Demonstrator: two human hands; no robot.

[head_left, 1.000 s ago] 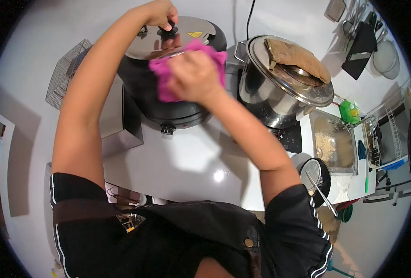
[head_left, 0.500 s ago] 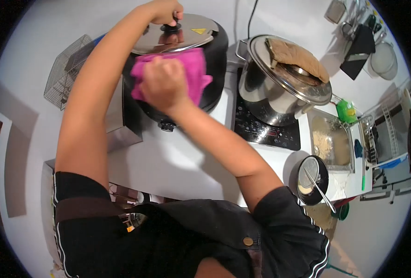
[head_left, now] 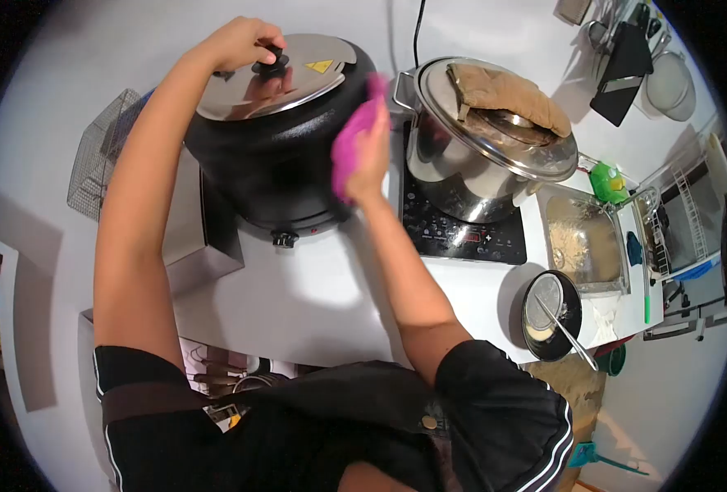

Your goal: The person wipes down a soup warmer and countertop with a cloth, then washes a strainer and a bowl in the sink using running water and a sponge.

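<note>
1. Clamped by the left hand point(head_left: 247, 45): the black knob point(head_left: 275, 61) on top of the shiny steel lid point(head_left: 310, 75).
2. Lying beneath that knob, over the mouth of the big black cooker point(head_left: 273, 168): the same lid, marked with a yellow warning sticker point(head_left: 318, 66).
3. Spread along the palm side of the right hand point(head_left: 369, 160), at the cooker's right side: a pink cloth point(head_left: 347, 152). Too blurred to tell how far closed around it.
4. Standing on the white bench point(head_left: 298, 295): the cooker, with a small dial point(head_left: 284, 239) low on its front.
5. Just right of the cooker, on a black hob point(head_left: 462, 239): a tall steel pot point(head_left: 454, 184), lidded and topped with brown fabric point(head_left: 507, 92).
6. Farther right: a sink point(head_left: 581, 242), and nearer the body, a black pan point(head_left: 575, 320) holding a sieve point(head_left: 541, 299).
7. Left of the cooker: a wire basket point(head_left: 93, 168) and a metal box point(head_left: 187, 238).
</note>
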